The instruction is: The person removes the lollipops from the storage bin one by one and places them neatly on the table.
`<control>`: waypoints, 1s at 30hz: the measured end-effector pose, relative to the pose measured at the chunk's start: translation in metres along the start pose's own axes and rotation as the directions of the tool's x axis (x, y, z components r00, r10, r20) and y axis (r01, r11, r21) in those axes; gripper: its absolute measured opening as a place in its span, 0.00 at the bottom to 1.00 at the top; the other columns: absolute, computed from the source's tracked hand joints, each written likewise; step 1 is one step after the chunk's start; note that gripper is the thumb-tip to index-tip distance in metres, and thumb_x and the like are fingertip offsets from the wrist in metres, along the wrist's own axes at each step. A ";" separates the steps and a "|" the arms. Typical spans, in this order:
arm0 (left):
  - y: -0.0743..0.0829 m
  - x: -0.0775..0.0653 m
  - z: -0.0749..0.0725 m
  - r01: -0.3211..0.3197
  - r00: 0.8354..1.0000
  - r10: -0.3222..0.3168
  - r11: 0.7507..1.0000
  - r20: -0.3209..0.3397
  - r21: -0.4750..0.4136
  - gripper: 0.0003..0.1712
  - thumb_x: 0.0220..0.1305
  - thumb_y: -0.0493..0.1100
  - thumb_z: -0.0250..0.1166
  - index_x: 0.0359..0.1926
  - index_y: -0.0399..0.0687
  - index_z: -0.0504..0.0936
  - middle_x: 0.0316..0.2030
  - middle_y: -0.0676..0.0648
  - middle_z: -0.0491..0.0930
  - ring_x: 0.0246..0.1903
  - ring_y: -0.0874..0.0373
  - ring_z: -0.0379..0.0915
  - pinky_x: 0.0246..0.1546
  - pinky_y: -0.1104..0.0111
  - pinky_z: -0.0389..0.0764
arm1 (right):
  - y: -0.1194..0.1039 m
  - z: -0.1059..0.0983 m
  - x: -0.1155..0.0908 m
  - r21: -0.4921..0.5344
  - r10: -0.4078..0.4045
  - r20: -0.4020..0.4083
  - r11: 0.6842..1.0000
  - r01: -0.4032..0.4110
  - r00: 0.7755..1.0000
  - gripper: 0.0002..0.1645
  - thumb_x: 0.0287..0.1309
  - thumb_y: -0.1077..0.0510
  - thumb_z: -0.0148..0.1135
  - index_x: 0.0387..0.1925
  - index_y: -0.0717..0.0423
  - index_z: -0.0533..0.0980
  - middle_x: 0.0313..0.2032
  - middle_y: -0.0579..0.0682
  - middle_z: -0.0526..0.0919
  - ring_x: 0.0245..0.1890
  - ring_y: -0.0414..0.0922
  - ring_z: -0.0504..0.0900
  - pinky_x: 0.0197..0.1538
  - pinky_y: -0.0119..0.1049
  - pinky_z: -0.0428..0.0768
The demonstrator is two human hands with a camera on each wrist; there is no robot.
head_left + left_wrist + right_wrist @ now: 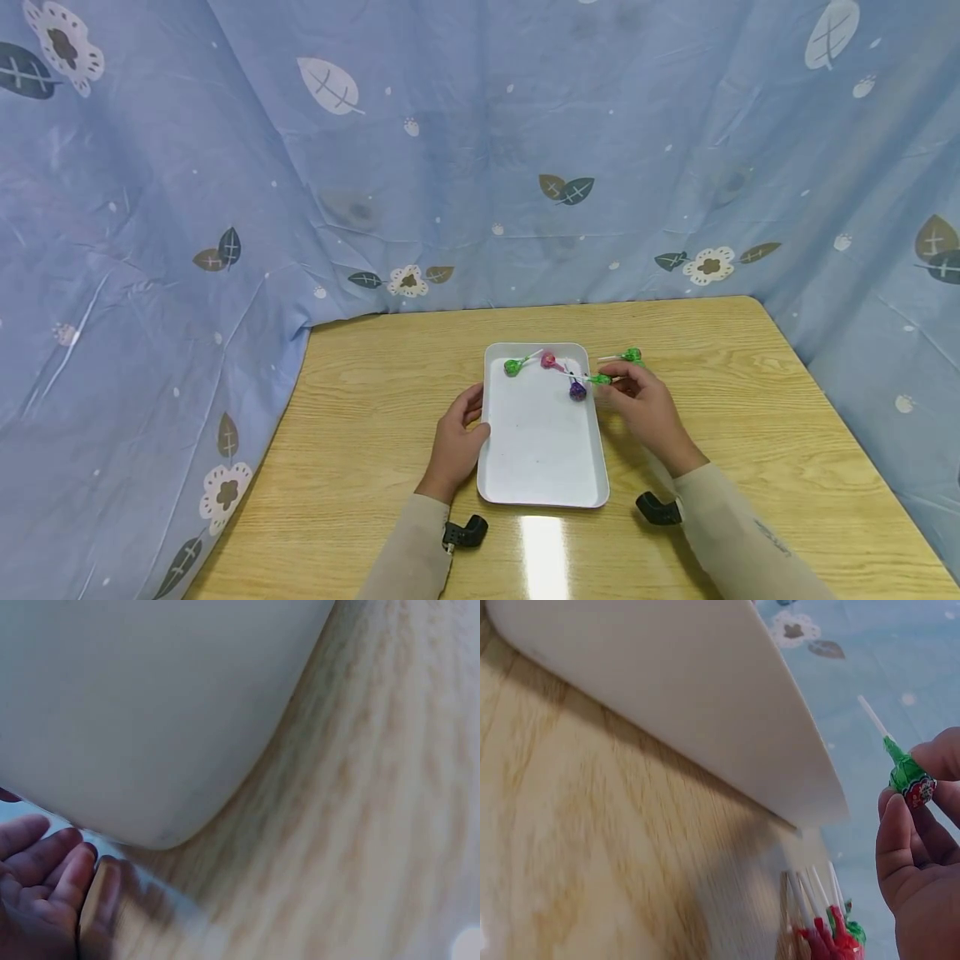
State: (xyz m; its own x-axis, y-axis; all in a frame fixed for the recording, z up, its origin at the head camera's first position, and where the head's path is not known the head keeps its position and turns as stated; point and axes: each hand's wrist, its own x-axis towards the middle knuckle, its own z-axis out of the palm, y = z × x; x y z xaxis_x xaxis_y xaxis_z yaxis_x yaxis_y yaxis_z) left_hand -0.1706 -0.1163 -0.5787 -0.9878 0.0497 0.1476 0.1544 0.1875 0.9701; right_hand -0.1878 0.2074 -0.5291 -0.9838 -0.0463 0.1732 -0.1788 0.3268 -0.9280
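My right hand (643, 408) pinches a green-wrapped lollipop (600, 379) between thumb and fingers at the right rim of a white tray (536, 450). Its white stick points left over the tray; in the right wrist view the lollipop (909, 778) also shows a red label. Inside the tray's far end lie a green lollipop (513, 367), a pink one (549, 360) and a purple one (577, 391). At the tray's left side is my left hand (456, 442), thumb at the rim and fingers loosely bent along the wall.
Right of the tray, a green lollipop (632, 356) lies beyond my right hand. Several lollipops with red wrappers (832, 941) show low in the right wrist view, largely hidden by that hand from above. A blue patterned curtain (465, 167) hangs behind the wooden table (375, 375).
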 end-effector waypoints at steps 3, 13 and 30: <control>-0.001 0.000 0.000 0.003 1.000 -0.003 1.000 0.000 -0.005 0.37 0.67 0.26 0.61 0.77 0.43 0.74 0.66 0.41 0.80 0.63 0.48 0.78 0.67 0.48 0.76 | 0.001 -0.004 -0.003 -0.009 0.002 -0.015 1.000 -0.002 1.000 0.16 0.74 0.64 0.68 0.59 0.66 0.81 0.55 0.61 0.83 0.47 0.47 0.82 0.46 0.27 0.82; 0.000 0.001 0.000 0.013 1.000 -0.013 0.999 -0.001 0.029 0.37 0.66 0.27 0.61 0.77 0.41 0.74 0.66 0.43 0.80 0.63 0.51 0.78 0.67 0.54 0.77 | 0.007 -0.023 -0.017 -0.040 -0.013 -0.045 0.999 0.011 0.999 0.18 0.74 0.64 0.69 0.61 0.67 0.81 0.53 0.62 0.82 0.46 0.41 0.81 0.46 0.24 0.80; 0.003 0.001 0.000 0.038 0.999 -0.037 0.999 -0.006 0.040 0.37 0.67 0.28 0.61 0.77 0.42 0.74 0.67 0.44 0.80 0.63 0.54 0.78 0.67 0.57 0.77 | 0.016 -0.044 -0.041 -0.082 0.040 -0.073 0.996 -0.046 0.997 0.19 0.76 0.62 0.68 0.62 0.68 0.81 0.55 0.62 0.81 0.42 0.38 0.82 0.42 0.26 0.81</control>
State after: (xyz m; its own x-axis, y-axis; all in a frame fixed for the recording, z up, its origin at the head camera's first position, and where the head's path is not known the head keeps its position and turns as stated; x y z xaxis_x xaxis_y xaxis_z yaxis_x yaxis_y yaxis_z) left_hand -0.1710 -0.1153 -0.5753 -0.9930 0.0367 0.1124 0.1178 0.2278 0.9665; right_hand -0.1494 0.2563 -0.5368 -0.9865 0.0360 0.1598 -0.1318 0.4052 -0.9047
